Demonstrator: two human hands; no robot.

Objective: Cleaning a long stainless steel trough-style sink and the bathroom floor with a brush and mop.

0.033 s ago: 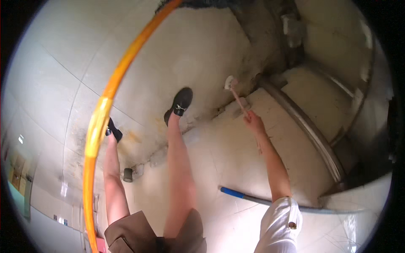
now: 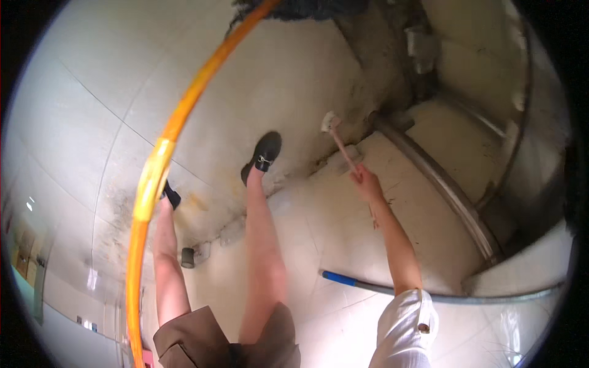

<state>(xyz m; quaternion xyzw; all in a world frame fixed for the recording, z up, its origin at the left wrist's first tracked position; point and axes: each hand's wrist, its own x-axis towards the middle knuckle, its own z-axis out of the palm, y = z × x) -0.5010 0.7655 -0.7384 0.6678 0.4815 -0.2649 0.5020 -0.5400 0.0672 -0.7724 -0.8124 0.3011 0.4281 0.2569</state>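
My right hand is closed around the pink handle of a brush with a small white head. The arm stretches forward, and the brush head lies near the grimy tiled surface, left of the metal pipe. Whether the bristles touch that surface, I cannot tell. My left hand does not show.
A long orange curved bar crosses the left side. Metal pipes run at the right. A blue-handled grey pole lies across the tiles. A small dark cylinder stands near my legs. Dark cloth-like material hangs at the top.
The brush head and my right hand have shifted slightly left. The whole view has also moved a little, with the orange bar farther right. My grip on the brush stays the same.
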